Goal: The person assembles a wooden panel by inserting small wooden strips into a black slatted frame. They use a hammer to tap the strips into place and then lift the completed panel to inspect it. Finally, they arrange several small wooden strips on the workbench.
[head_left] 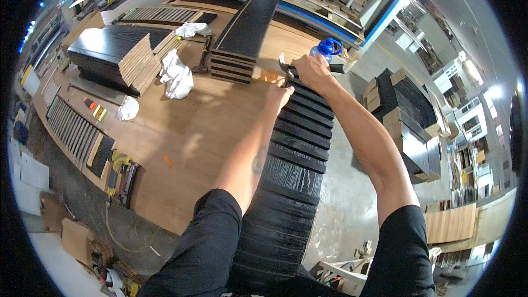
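My right hand point(313, 71) is wrapped round the dark handle of a claw hammer point(284, 63), whose metal head sticks out on the left and whose handle end shows on the right. Just below the hammer head, my left hand point(280, 94) is closed at the far left edge of a black slatted wooden panel point(300, 135). Its fingertips are partly hidden, and what they pinch is too small to tell. The panel's black strips lie crosswise in a long row running back toward me under my arms. Small orange pieces point(268, 75) lie beside the left hand.
A brown worktable point(214, 126) carries stacked black boards point(247, 27), another black board stack point(110, 47), white cloths point(177, 77) and a yellow nail gun point(118, 173). A blue jug point(327, 48) stands beyond the panel. More black boards point(407, 115) are piled at the right.
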`<action>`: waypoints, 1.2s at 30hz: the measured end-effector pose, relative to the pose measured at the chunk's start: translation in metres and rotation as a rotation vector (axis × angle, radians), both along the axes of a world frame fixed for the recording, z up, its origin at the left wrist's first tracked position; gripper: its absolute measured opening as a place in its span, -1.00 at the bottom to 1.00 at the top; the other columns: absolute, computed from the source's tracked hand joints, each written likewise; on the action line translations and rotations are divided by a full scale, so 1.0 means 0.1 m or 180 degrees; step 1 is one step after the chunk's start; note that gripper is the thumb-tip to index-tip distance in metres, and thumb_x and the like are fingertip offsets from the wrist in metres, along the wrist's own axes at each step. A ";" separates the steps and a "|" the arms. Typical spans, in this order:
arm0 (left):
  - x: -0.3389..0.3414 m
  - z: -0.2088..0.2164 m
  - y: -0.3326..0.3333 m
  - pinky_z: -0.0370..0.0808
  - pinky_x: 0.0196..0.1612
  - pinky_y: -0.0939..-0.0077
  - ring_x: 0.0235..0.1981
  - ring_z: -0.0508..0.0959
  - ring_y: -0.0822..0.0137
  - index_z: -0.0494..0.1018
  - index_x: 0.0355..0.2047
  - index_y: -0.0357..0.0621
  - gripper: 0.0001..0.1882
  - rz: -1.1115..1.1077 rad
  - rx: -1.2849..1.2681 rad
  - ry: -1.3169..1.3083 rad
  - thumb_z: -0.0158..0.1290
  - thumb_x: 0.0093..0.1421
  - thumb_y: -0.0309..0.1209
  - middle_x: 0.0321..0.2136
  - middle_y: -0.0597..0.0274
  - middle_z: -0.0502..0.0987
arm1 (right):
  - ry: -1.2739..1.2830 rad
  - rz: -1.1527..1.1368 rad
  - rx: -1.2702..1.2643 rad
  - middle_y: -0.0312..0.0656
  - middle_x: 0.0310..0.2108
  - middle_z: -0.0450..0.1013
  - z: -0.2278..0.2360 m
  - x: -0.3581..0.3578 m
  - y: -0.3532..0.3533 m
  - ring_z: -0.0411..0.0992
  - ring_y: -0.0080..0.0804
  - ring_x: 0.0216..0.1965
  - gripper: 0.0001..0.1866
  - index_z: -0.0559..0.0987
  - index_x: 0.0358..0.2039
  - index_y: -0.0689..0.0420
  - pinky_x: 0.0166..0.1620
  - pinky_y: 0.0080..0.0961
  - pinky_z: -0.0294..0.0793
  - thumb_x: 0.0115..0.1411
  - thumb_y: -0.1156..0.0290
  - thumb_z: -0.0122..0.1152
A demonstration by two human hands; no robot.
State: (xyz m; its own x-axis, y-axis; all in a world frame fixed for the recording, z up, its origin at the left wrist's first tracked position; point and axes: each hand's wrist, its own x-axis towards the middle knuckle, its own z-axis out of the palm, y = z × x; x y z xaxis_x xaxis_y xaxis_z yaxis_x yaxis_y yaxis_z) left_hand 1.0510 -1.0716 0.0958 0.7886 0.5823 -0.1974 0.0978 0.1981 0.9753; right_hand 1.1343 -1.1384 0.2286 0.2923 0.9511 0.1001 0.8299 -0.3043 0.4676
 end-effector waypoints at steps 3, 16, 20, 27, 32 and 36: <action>0.09 -0.33 0.32 0.28 0.27 0.38 0.28 0.35 0.17 0.25 0.33 -0.11 -0.33 0.0193 0.0406 -0.0252 0.13 0.21 -0.33 0.27 -0.02 0.34 | 0.0851 -0.0485 0.0985 0.04 -0.32 0.61 0.21 -0.25 -0.05 0.60 -0.01 -0.24 -0.70 0.61 -0.16 0.19 -0.19 -0.14 0.58 0.16 0.29 0.21; 0.08 -0.22 0.26 0.22 0.32 0.31 0.26 0.37 0.21 0.21 0.36 0.14 -0.38 -0.0191 -0.0191 -0.0114 0.07 0.31 -0.31 0.24 -0.02 0.39 | 0.4572 -0.2513 0.4033 -0.21 -0.61 0.38 -0.88 0.21 -1.76 0.34 -0.47 -0.67 -0.89 0.46 -0.47 0.26 -0.64 -0.49 0.31 0.18 0.56 0.17; -0.07 0.04 0.10 0.20 0.32 0.26 0.16 0.44 0.26 0.19 0.38 0.15 -0.37 -0.0117 0.0175 0.0148 0.07 0.31 -0.32 0.12 -0.01 0.50 | 0.4901 -0.2555 0.4694 -0.18 -0.64 0.40 -0.94 0.09 -1.87 0.35 -0.44 -0.69 -0.87 0.47 -0.52 0.31 -0.65 -0.44 0.27 0.15 0.59 0.20; -0.04 -0.03 0.16 0.15 0.35 0.22 0.33 0.27 0.11 0.17 0.38 0.10 -0.36 -0.0245 -0.0176 -0.0044 0.05 0.31 -0.33 0.33 -0.05 0.25 | 0.4815 -0.2578 0.4250 -0.26 -0.62 0.37 -1.04 0.09 -1.82 0.32 -0.53 -0.67 -0.84 0.47 -0.45 0.26 -0.64 -0.53 0.31 0.23 0.50 0.23; 0.01 -0.20 0.30 0.14 0.36 0.22 0.36 0.23 0.10 0.18 0.38 0.11 -0.36 -0.0241 -0.0172 -0.0129 0.06 0.30 -0.34 0.35 -0.05 0.20 | 0.4849 -0.2335 0.3915 -0.29 -0.62 0.38 -0.91 0.00 -1.80 0.32 -0.56 -0.66 -0.83 0.48 -0.48 0.24 -0.63 -0.55 0.30 0.21 0.49 0.24; -0.07 0.04 0.07 0.15 0.35 0.21 0.36 0.22 0.10 0.18 0.38 0.11 -0.35 -0.0201 -0.0136 -0.0034 0.07 0.30 -0.34 0.36 -0.07 0.19 | 0.4539 -0.2402 0.4250 -0.27 -0.63 0.41 -1.01 0.09 -1.86 0.34 -0.55 -0.68 -0.87 0.50 -0.50 0.26 -0.61 -0.50 0.33 0.14 0.52 0.25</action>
State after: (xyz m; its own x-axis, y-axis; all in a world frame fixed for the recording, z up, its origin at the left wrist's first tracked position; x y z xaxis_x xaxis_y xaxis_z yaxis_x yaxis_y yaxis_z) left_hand 1.0438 -1.0642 0.0994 0.8258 0.5225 -0.2123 0.1009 0.2335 0.9671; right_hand 1.1433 -1.3240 0.1272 0.9727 0.1931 -0.1285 -0.0873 -0.2085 -0.9741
